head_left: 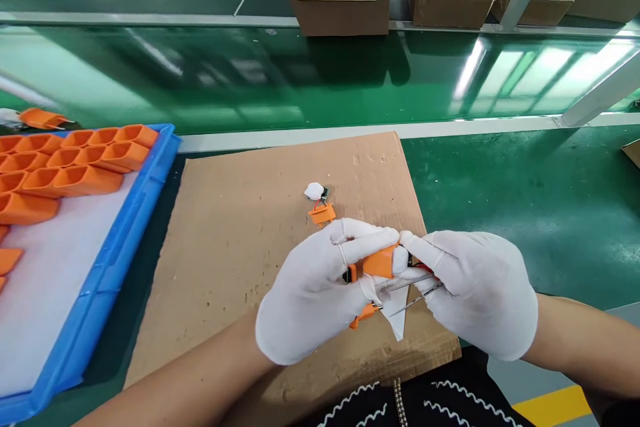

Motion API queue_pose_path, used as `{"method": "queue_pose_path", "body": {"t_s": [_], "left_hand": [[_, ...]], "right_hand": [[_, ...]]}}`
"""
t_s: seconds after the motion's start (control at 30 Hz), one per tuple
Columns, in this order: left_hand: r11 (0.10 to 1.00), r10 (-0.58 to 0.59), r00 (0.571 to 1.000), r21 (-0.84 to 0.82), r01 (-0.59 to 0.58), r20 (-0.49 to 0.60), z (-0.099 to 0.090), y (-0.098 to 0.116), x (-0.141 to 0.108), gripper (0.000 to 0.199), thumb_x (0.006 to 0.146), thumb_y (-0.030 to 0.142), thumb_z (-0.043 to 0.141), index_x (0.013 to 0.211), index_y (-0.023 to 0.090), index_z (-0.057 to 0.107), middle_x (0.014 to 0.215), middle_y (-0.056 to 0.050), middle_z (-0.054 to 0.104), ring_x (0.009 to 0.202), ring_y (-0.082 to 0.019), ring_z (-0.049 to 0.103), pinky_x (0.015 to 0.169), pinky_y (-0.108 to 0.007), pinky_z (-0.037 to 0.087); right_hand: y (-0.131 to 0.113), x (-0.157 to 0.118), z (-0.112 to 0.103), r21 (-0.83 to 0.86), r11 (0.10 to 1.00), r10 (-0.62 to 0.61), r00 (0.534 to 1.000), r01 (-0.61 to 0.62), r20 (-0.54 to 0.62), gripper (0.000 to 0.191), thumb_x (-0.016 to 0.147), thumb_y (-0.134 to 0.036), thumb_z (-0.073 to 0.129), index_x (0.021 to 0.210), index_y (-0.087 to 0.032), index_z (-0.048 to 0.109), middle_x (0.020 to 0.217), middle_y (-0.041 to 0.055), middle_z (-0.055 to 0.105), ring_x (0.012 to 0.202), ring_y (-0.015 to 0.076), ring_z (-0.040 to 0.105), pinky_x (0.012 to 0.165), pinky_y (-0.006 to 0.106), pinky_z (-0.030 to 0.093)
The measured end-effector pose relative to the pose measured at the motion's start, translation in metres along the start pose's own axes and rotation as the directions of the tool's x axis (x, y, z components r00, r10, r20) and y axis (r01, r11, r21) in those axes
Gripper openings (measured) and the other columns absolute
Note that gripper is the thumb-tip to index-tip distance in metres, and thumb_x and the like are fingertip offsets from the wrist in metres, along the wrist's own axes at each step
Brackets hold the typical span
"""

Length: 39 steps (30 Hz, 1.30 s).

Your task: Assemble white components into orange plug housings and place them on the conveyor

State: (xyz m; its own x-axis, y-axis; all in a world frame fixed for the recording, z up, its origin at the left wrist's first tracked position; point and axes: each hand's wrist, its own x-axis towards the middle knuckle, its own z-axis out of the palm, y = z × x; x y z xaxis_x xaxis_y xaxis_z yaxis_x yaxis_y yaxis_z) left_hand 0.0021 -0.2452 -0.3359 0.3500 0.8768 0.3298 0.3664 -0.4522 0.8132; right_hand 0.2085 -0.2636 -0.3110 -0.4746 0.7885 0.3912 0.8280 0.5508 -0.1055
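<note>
Both hands wear white gloves and meet above a cardboard sheet point(240, 233). My left hand point(320, 287) is closed around an orange plastic housing point(381, 263), its fingers across the top. A small white part sits at the housing's right end, between the two hands. My right hand point(475, 287) is closed with its fingertips at that end, where dark and red wires show. Thin metal tweezers point(417, 299) stick out leftward from under the right fingers. Below lie another orange piece point(365, 315) and a white pointed scrap point(397, 313), partly hidden.
Beyond my left hand lies an orange housing point(322, 214) wired to a small board and white lump point(315, 191). A blue tray point(125, 213) with several orange housings point(90, 180) stands left. Cardboard boxes point(340, 13) line the shelf above the green bench point(500, 193).
</note>
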Motion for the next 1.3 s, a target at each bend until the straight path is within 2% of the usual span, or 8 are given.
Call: {"method": "queue_pose_path", "body": {"t_s": [0.3, 0.5, 0.63, 0.77, 0.9, 1.07, 1.17, 1.3], "left_hand": [[1.000, -0.013, 1.000, -0.015, 0.012, -0.028, -0.001, 0.003, 0.000, 0.045, 0.079, 0.005, 0.069, 0.114, 0.032, 0.075, 0.101, 0.000, 0.074, 0.084, -0.015, 0.069, 0.077, -0.027, 0.060], [0.998, 0.038, 0.999, 0.045, -0.037, -0.014, 0.005, 0.005, -0.002, 0.052, 0.079, 0.001, 0.068, 0.120, 0.033, 0.073, 0.101, 0.000, 0.074, 0.084, -0.014, 0.069, 0.075, -0.025, 0.059], [0.997, 0.020, 0.995, -0.074, -0.028, -0.103, 0.005, -0.001, -0.002, 0.046, 0.080, 0.008, 0.075, 0.120, 0.032, 0.072, 0.101, -0.002, 0.075, 0.087, -0.018, 0.070, 0.078, -0.032, 0.061], [0.972, -0.059, 0.986, -0.236, 0.020, -0.158, 0.006, -0.005, -0.003, 0.042, 0.081, 0.011, 0.077, 0.117, 0.033, 0.073, 0.109, -0.003, 0.075, 0.097, -0.021, 0.072, 0.088, -0.036, 0.062], [0.959, -0.068, 0.984, -0.282, 0.019, -0.165, 0.006, -0.005, -0.005, 0.043, 0.081, 0.009, 0.075, 0.118, 0.032, 0.072, 0.116, -0.004, 0.075, 0.103, -0.022, 0.073, 0.091, -0.034, 0.063], [0.985, -0.006, 0.982, -0.172, -0.026, -0.187, 0.005, -0.004, -0.006, 0.043, 0.081, 0.009, 0.076, 0.118, 0.033, 0.072, 0.119, -0.003, 0.075, 0.110, -0.023, 0.072, 0.094, -0.037, 0.063], [0.992, 0.028, 0.977, -0.115, -0.053, -0.210, 0.005, -0.004, -0.005, 0.044, 0.081, 0.009, 0.076, 0.119, 0.032, 0.071, 0.118, -0.004, 0.076, 0.107, -0.023, 0.072, 0.091, -0.038, 0.063], [0.994, 0.070, 0.974, -0.070, -0.087, -0.214, 0.006, -0.004, -0.005, 0.043, 0.082, 0.010, 0.075, 0.119, 0.031, 0.070, 0.113, -0.004, 0.076, 0.101, -0.021, 0.072, 0.091, -0.037, 0.062]], "right_hand": [[0.004, 0.004, -0.006, -0.015, 0.997, -0.069, 0.985, 0.073, 0.157, 0.045, 0.075, -0.012, 0.058, 0.118, -0.019, 0.069, 0.084, 0.0004, 0.072, 0.058, 0.0147, 0.055, 0.047, 0.032, 0.028], [-0.018, -0.007, 0.003, -0.160, 0.984, 0.100, 0.989, -0.081, 0.112, 0.030, 0.091, -0.014, 0.051, 0.114, -0.016, 0.071, 0.065, 0.0008, 0.061, 0.046, 0.0126, 0.043, 0.043, 0.033, 0.025], [-0.008, -0.005, 0.002, 0.230, 0.965, 0.099, 0.985, -0.130, 0.142, 0.047, 0.092, -0.035, 0.062, 0.136, -0.019, 0.060, 0.099, 0.0064, 0.073, 0.070, 0.0168, 0.064, 0.052, 0.028, 0.046], [0.008, 0.003, -0.004, 0.688, 0.679, 0.301, 0.952, -0.257, 0.058, 0.037, 0.086, -0.035, 0.075, 0.123, -0.028, 0.070, 0.110, 0.0032, 0.076, 0.090, 0.0183, 0.071, 0.072, 0.029, 0.059], [0.012, 0.009, -0.001, 0.817, 0.372, 0.398, 0.871, -0.440, 0.288, 0.024, 0.083, -0.027, 0.074, 0.108, -0.025, 0.078, 0.101, 0.0034, 0.079, 0.086, 0.0189, 0.074, 0.077, 0.033, 0.063], [0.013, 0.016, 0.003, 0.831, 0.072, 0.293, 0.808, -0.551, 0.511, 0.034, 0.082, -0.038, 0.076, 0.112, -0.022, 0.078, 0.107, 0.0053, 0.079, 0.099, 0.0238, 0.074, 0.086, 0.037, 0.063], [0.009, 0.015, 0.003, 0.836, 0.139, 0.287, 0.829, -0.532, 0.480, 0.041, 0.076, -0.032, 0.082, 0.115, -0.021, 0.076, 0.109, 0.0037, 0.078, 0.098, 0.0231, 0.074, 0.086, 0.034, 0.063], [0.003, 0.005, 0.008, 0.762, 0.588, 0.298, 0.948, -0.271, 0.107, 0.024, 0.077, -0.017, 0.076, 0.101, -0.024, 0.076, 0.091, -0.0010, 0.078, 0.075, 0.0126, 0.072, 0.069, 0.023, 0.058]]}}
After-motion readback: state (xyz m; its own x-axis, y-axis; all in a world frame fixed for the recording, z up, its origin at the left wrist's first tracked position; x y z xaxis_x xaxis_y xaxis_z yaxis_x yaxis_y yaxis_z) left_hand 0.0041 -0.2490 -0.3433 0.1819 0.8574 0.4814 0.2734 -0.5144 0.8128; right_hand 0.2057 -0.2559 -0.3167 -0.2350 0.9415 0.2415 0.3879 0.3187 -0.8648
